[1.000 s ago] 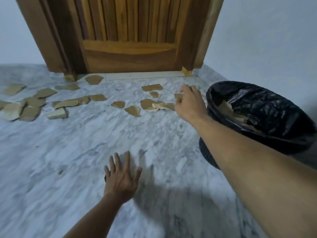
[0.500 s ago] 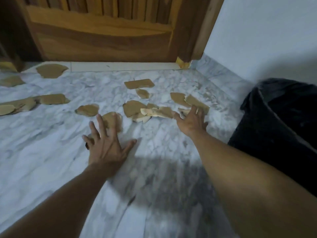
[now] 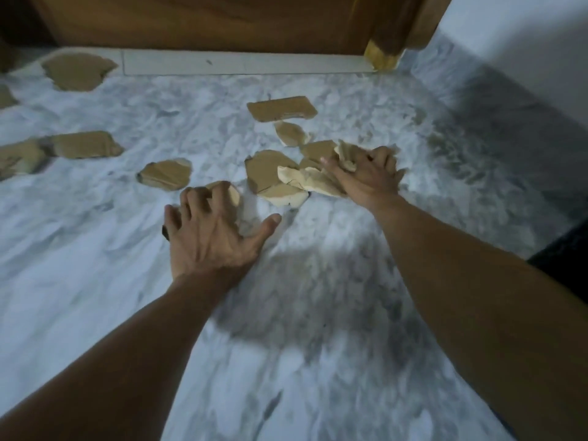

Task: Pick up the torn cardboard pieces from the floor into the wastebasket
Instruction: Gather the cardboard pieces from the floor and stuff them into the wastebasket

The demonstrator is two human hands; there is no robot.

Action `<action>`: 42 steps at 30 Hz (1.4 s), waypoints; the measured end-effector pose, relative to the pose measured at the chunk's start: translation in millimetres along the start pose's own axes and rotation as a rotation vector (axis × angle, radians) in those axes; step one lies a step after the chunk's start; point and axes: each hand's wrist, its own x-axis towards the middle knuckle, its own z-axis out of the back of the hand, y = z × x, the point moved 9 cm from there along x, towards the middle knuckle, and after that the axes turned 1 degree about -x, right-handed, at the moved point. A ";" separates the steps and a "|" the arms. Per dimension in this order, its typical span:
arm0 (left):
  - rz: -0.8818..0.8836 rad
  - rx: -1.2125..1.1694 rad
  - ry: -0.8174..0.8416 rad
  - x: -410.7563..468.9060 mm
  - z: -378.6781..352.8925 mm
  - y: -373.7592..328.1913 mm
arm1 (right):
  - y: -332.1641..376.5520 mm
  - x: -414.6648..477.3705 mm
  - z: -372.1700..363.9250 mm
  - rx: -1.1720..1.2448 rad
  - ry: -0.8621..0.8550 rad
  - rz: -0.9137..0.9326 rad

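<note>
- Head view: the right hand (image 3: pixel 366 179) lies on the overlapping heap of torn cardboard pieces (image 3: pixel 286 176) on the marble floor (image 3: pixel 95 265), its fingers (image 3: pixel 386 155) curled down onto the heap's right end; whether they have truly clamped a piece I cannot tell.
- Left of the heap, the left hand (image 3: pixel 210 237) rests on the floor, fingers spread, their tips pressing a small round piece (image 3: pixel 234 194); nothing is clamped.
- The heap's long axis runs left to right, between the hands, nearer the right one.
- Beyond the heap, toward the wooden door (image 3: pixel 206 20), lie a rectangular piece (image 3: pixel 281 109) and a small scrap (image 3: pixel 289 133); more pieces sit far left.
- Right of the heap, only a dark edge of the wastebasket (image 3: pixel 569 262) shows.
</note>
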 end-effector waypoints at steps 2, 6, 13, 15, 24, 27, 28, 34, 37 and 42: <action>0.013 -0.038 0.033 -1.6 -1.6 0.1 | 26.1 -1.9 -11.3 -0.009 -0.006 0.095; 0.030 -0.055 0.084 0.5 -8.2 1.6 | 82.8 -20.3 -29.2 0.028 -0.024 0.357; 0.076 -0.007 0.100 1.7 -12.3 9.8 | 136.2 -7.7 -25.1 0.442 -0.008 0.385; 0.089 -0.027 0.105 1.3 -11.0 10.2 | 144.5 16.5 -16.9 0.376 -0.093 0.335; 0.172 -0.085 0.030 7.8 1.4 19.8 | 167.4 70.1 -44.7 -0.013 0.225 0.200; 0.197 -0.067 0.051 5.5 -1.6 25.8 | 164.4 40.3 -51.8 -0.069 0.249 0.227; 0.205 -0.052 0.067 6.2 -3.8 26.0 | 158.3 30.6 -52.1 -0.040 0.258 0.224; 0.126 0.059 0.088 5.9 -12.1 24.6 | 132.1 -47.1 -48.3 0.158 0.367 0.310; 0.078 0.011 0.073 -6.8 -9.7 27.3 | 125.7 -98.9 -38.9 0.181 0.448 0.338; -0.015 -0.067 -0.111 -23.0 27.3 20.8 | 72.1 -131.0 -0.3 0.238 0.180 0.109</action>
